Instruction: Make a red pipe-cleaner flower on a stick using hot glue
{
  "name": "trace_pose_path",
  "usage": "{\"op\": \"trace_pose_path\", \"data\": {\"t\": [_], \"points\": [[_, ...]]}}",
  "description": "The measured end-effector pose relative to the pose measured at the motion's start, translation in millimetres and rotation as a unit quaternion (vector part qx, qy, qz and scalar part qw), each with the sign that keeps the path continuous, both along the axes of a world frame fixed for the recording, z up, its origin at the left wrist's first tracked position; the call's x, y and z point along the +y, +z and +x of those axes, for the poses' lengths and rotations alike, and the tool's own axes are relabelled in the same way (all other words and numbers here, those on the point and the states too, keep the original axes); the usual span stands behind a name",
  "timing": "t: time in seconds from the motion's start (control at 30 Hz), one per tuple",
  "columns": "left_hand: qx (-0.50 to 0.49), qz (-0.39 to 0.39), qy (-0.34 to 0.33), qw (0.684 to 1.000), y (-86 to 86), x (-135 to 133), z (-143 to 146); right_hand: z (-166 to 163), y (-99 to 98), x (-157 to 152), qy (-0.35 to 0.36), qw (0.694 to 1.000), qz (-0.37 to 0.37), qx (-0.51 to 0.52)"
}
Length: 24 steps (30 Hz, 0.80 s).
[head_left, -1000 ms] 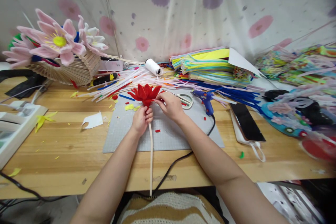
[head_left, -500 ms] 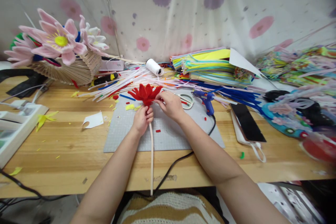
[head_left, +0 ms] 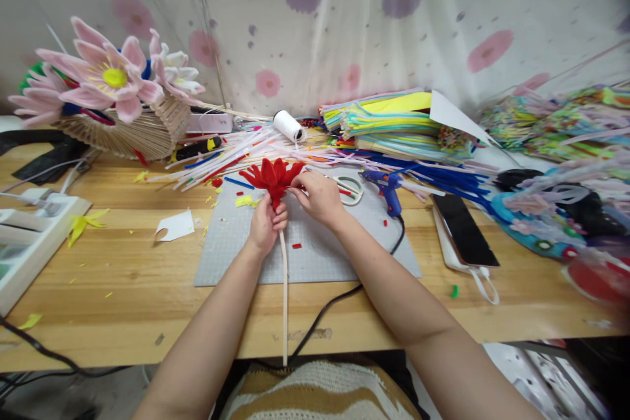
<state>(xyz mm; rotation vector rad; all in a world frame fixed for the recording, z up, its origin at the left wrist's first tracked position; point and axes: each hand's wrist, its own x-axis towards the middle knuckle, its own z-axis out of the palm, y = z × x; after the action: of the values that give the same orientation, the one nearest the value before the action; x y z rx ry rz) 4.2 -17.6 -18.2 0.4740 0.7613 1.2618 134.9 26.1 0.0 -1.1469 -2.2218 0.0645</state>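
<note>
A red pipe-cleaner flower (head_left: 270, 175) sits on top of a long pale stick (head_left: 284, 302) that runs down toward me over a grey cutting mat (head_left: 319, 249). My left hand (head_left: 266, 223) is closed around the stick just under the flower head. My right hand (head_left: 319, 197) pinches a red petal at the flower's right side, fingers pressed together. White-handled scissors (head_left: 350, 188) lie just behind my right hand. A blue glue gun (head_left: 387, 189) rests on the mat's far right corner.
A wooden table (head_left: 123, 275) holds pink paper flowers (head_left: 103, 79) on a fan-shaped stand at far left, a white thread spool (head_left: 288, 125), stacked coloured sheets (head_left: 394, 121), loose pipe cleaners (head_left: 221, 154), a phone (head_left: 462, 230), and a white tray (head_left: 29, 236) at left. A black cord (head_left: 335, 305) crosses the front edge.
Almost nothing differs. My hands stay on the red flower, with only a slight shift of the fingers on the petal.
</note>
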Motion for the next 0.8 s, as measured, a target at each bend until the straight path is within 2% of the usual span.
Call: {"op": "trace_pose_path", "data": {"t": [0.17, 0.33, 0.8], "points": [[0.051, 0.014, 0.033, 0.998, -3.8, -0.2, 2.1, -1.4, 2.7, -3.0, -0.004, 1.000, 0.003, -0.005], [0.035, 0.008, 0.038, 0.999, -3.9, -0.1, 2.3, -2.8, 4.0, -4.3, 0.000, 1.000, 0.003, -0.005], [0.079, 0.000, 0.084, 0.993, -6.3, -0.4, 3.9, -6.7, 8.6, -6.8, 0.005, 1.000, -0.016, -0.020]]}}
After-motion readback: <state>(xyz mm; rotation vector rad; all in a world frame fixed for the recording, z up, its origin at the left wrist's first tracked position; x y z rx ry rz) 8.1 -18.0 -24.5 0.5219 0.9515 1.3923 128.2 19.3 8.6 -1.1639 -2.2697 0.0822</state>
